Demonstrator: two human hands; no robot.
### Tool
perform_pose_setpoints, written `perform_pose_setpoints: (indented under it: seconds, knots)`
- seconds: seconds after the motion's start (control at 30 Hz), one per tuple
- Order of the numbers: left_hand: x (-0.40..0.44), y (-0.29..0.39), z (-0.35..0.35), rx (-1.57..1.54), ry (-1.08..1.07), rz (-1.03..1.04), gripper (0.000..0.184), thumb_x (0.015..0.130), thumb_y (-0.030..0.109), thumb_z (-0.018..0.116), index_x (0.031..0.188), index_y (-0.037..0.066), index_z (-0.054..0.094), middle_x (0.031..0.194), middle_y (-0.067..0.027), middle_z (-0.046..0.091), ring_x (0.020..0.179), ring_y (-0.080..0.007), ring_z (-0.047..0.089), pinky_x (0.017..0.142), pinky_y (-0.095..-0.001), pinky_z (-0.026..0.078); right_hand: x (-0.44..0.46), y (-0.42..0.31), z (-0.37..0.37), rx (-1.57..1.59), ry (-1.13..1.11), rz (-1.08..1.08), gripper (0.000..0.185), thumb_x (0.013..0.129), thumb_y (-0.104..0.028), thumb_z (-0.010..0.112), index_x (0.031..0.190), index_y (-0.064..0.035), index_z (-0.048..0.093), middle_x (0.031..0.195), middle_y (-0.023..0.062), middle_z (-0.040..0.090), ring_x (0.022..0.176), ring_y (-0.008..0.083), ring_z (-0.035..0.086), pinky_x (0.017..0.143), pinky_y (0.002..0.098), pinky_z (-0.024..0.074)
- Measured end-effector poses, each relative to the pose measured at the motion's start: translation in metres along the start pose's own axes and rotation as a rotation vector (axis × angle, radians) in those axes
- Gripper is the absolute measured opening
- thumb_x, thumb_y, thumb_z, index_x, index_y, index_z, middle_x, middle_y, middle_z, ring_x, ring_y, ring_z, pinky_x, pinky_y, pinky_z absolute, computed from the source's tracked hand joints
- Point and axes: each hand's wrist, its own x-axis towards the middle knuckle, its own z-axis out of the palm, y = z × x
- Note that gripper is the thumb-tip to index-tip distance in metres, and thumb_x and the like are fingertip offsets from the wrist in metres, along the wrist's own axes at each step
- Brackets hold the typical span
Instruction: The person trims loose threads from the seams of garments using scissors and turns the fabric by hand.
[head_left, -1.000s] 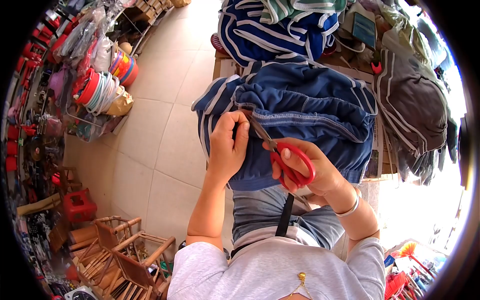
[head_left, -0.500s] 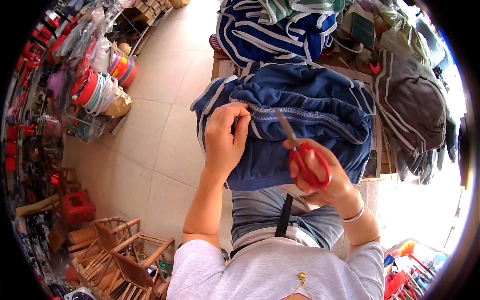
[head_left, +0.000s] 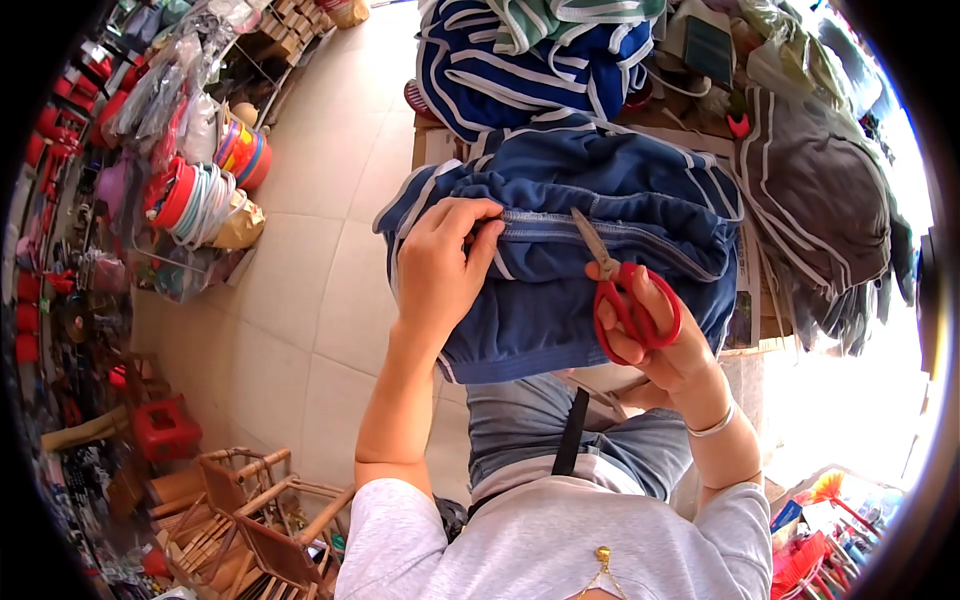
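A dark blue garment [head_left: 540,310] with white stripes and pale seams lies bunched in front of me. My left hand [head_left: 445,260] pinches its fabric at the left end of the seam, thumb and index finger together. My right hand [head_left: 665,340] has its fingers through the red handles of a pair of scissors [head_left: 600,250]. The blades look closed and point up and left over the seam, right of my left hand. Whether they touch the cloth I cannot tell.
More striped blue clothing [head_left: 530,80] is piled behind the garment, and a dark grey garment [head_left: 820,200] lies at the right. Bamboo chairs [head_left: 270,520] and a red stool [head_left: 166,428] stand on the floor at the lower left. Goods line the left wall.
The scissors and my right hand have moved right, away from my left hand. My left hand still pinches the garment, and the view has shifted slightly.
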Motion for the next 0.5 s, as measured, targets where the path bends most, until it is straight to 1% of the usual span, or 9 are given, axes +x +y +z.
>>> perform_pose_setpoints:
  seconds: [0.1,0.2,0.27,0.3,0.37,0.4,0.43,0.47,0.5]
  knots:
    - [0.003,0.001,0.003,0.033,-0.027,-0.012,0.01,0.079,0.009,0.07,0.087,0.007,0.066,0.081,-0.0056,0.064,0.068,-0.0222,0.061,0.061,-0.0319,0.048,-0.001,0.001,0.0,0.003,0.0,-0.009,0.06,0.095,-0.047,0.05,0.129,0.0018,0.044,0.08,0.007,0.059,0.05,0.0099,0.048,0.049,0.0224,0.038]
    - [0.003,-0.004,0.007,0.125,-0.024,0.033,0.011,0.077,0.01,0.071,0.087,0.008,0.068,0.08,-0.0049,0.064,0.07,-0.0234,0.062,0.061,-0.0326,0.049,-0.001,0.001,-0.001,-0.011,-0.006,-0.018,0.06,0.095,-0.047,0.05,0.129,0.0024,0.044,0.081,0.0073,0.059,0.05,0.0101,0.048,0.048,0.0221,0.0373]
    - [0.002,-0.009,0.012,0.257,0.043,0.189,0.008,0.077,0.01,0.07,0.084,0.008,0.066,0.08,-0.0044,0.062,0.071,-0.0243,0.062,0.063,-0.0336,0.05,-0.001,0.002,0.0,-0.002,-0.009,-0.023,0.06,0.095,-0.046,0.05,0.129,0.0026,0.044,0.081,0.0077,0.06,0.05,0.0101,0.048,0.048,0.0219,0.0368]
    - [0.002,-0.008,0.013,0.258,0.042,0.189,0.008,0.077,0.01,0.07,0.084,0.008,0.066,0.08,-0.0044,0.062,0.071,-0.0243,0.062,0.063,-0.0336,0.05,-0.001,0.002,0.0,0.005,-0.013,-0.027,0.06,0.095,-0.046,0.05,0.129,0.0029,0.044,0.081,0.008,0.06,0.049,0.0102,0.048,0.048,0.0218,0.0364]
    - [0.001,-0.005,0.015,0.38,-0.002,0.203,0.007,0.079,0.009,0.066,0.083,0.007,0.06,0.08,-0.0044,0.061,0.073,-0.0252,0.062,0.064,-0.0345,0.05,0.0,0.003,-0.003,0.014,-0.025,-0.024,0.06,0.095,-0.046,0.05,0.129,0.0032,0.043,0.081,0.0082,0.06,0.05,0.0105,0.049,0.048,0.0221,0.0374]
    - [0.0,-0.006,0.015,0.381,-0.003,0.203,0.007,0.079,0.009,0.066,0.083,0.007,0.06,0.08,-0.0044,0.061,0.073,-0.0252,0.062,0.064,-0.0345,0.05,0.0,0.003,-0.003,0.021,-0.035,-0.023,0.06,0.095,-0.045,0.051,0.129,0.0035,0.043,0.081,0.0084,0.06,0.05,0.0107,0.05,0.049,0.0224,0.0384]
    - [-0.001,-0.008,0.015,0.358,0.002,0.168,0.007,0.081,0.008,0.063,0.084,0.007,0.057,0.081,-0.0052,0.061,0.074,-0.0258,0.061,0.065,-0.035,0.049,-0.001,0.003,-0.003,0.022,-0.037,-0.023,0.06,0.095,-0.045,0.051,0.129,0.0035,0.043,0.081,0.0084,0.06,0.05,0.0107,0.05,0.049,0.0224,0.0384]
    - [-0.003,-0.01,0.016,0.334,0.007,0.135,0.007,0.082,0.007,0.06,0.086,0.007,0.054,0.081,-0.0061,0.06,0.075,-0.0265,0.061,0.065,-0.0355,0.049,-0.003,0.001,-0.001,0.023,-0.078,-0.003,0.061,0.094,-0.045,0.052,0.13,0.0034,0.042,0.081,0.0088,0.06,0.051,0.0114,0.051,0.049,0.0229,0.0399]
    - [-0.003,-0.011,0.015,0.334,0.007,0.137,0.007,0.082,0.007,0.06,0.086,0.007,0.054,0.081,-0.0061,0.06,0.075,-0.0265,0.061,0.065,-0.0355,0.049,-0.004,0.0,0.0,0.024,-0.118,0.017,0.061,0.094,-0.044,0.053,0.131,0.0033,0.041,0.081,0.0091,0.06,0.052,0.0121,0.053,0.05,0.0233,0.0414]
